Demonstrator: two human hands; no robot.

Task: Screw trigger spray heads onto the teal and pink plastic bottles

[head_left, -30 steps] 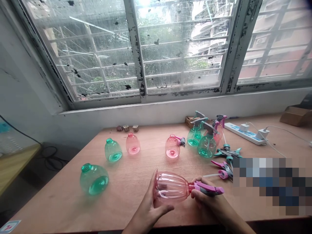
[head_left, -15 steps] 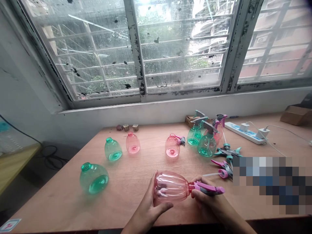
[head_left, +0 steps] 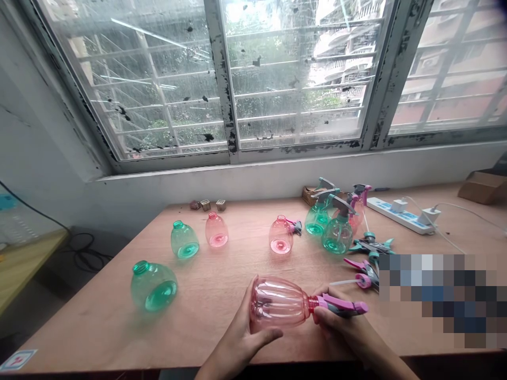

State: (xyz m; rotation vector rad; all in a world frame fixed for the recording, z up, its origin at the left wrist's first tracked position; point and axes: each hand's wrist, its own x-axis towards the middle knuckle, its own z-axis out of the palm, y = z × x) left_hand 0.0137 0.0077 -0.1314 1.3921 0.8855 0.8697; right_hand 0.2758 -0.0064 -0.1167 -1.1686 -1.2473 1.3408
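A clear pink spray bottle (head_left: 279, 303) lies sideways between my hands above the front of the table. My left hand (head_left: 251, 327) is wrapped round its base. At the neck, my right hand (head_left: 330, 316) grips the pink and grey spray head (head_left: 344, 305), which sits against the bottle's mouth; how tightly it is screwed on I cannot tell. Beyond my hands stand a pink bottle without a head (head_left: 281, 236) and another pink one (head_left: 216, 230). Two open green bottles, one nearer (head_left: 154, 286) and one farther (head_left: 184, 240), are on the left.
Several bottles with heads fitted, among them a green one (head_left: 337, 232), stand at the back right. Loose spray heads (head_left: 368, 277) lie right of my hands. Behind them is a white power strip (head_left: 400, 215) with plugs and cables. Small wooden cubes (head_left: 205, 205) sit at the back edge.
Both hands keep the same hold on the pink bottle and spray head, with hardly any movement. The whole view has shifted very slightly.
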